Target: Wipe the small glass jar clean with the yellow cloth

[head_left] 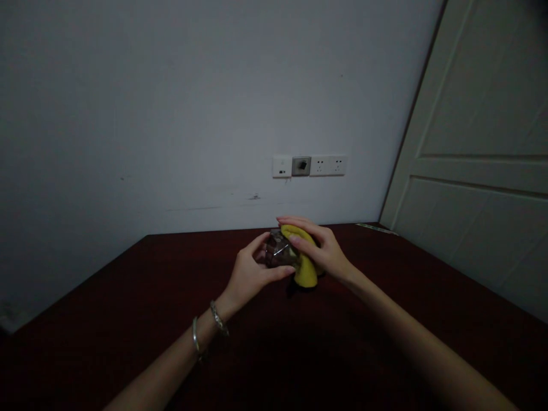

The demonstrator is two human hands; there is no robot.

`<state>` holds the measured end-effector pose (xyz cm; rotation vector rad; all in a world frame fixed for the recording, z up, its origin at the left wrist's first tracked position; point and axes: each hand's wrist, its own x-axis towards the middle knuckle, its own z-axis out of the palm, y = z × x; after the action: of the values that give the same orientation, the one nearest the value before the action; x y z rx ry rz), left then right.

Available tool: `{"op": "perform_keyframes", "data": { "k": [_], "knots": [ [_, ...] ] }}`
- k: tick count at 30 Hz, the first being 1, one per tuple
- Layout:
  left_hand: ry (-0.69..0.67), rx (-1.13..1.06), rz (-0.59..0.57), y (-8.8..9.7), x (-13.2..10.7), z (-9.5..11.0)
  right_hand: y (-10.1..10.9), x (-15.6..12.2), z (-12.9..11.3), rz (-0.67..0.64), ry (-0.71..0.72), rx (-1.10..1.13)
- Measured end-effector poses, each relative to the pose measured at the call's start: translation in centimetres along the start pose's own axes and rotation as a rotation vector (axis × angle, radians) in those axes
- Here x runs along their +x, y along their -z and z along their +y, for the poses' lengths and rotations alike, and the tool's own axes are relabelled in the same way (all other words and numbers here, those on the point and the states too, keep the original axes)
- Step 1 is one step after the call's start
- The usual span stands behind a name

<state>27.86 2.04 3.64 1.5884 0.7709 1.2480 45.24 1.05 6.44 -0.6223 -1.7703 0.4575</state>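
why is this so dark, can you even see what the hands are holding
Head view: dim, flat light, the dark red table nearly black toward the bottom edge; the left hand and right hand are readable, the yellow cloth stands out, the faceted glass piece between them is murky; the lens bows the door frame.

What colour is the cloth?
Yellow, in the head view: the right hand presses the cloth on the glass held by the left hand.

Cloth (307, 275) right of glass (279, 254), over table (128, 297)
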Motion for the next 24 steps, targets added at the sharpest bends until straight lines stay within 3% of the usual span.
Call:
{"op": "perform_keyframes", "data": {
  "k": [6,16,20,24],
  "knots": [
    [0.065,-0.137,0.044,0.2,0.4,0.4,0.1,-0.6,-0.3,-0.174,0.116,-0.184],
    [0.113,-0.068,-0.005,0.0,0.4,0.4,-1.2,-0.9,0.4,-0.124,-0.008,-0.194],
    [0.145,-0.009,-0.152,0.7,0.6,-0.1,-0.9,-0.9,0.9,-0.119,-0.061,-0.166],
    [-0.006,0.176,-0.232,1.8,0.8,-0.5,-0.8,-0.7,1.4,-0.064,-0.178,-0.048]
  ]
}}
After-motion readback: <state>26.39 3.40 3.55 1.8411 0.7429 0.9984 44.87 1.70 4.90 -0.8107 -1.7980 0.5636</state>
